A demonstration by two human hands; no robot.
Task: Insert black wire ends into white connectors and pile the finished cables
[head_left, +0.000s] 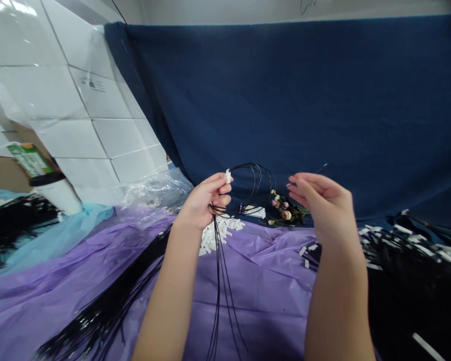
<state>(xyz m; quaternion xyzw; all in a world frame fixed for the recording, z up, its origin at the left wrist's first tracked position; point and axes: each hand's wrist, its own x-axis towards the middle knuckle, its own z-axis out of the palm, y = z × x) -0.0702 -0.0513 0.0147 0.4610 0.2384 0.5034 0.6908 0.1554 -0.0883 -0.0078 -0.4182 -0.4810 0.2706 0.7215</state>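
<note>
My left hand (210,198) is closed, pinching a small white tag (228,176) between thumb and finger. Several thin black cords (221,265) pass through its fingers and hang down, while loops of them arc out to the right from the tag. My right hand (317,195) is apart from it on the right, thumb and fingertips pressed together. A thin strand with a pale tip (325,166) shows behind that hand; whether the fingers grip it is hidden. Below the left hand lies a pile of white tags (220,233).
Purple sheeting (263,281) covers the table. Bundled black cords (124,286) lie left; a large heap of tagged black cords (417,281) lies right. Artificial flowers (286,214) sit near the blue cloth (285,100). A white cup (58,193) and stacked white boxes (75,100) stand left.
</note>
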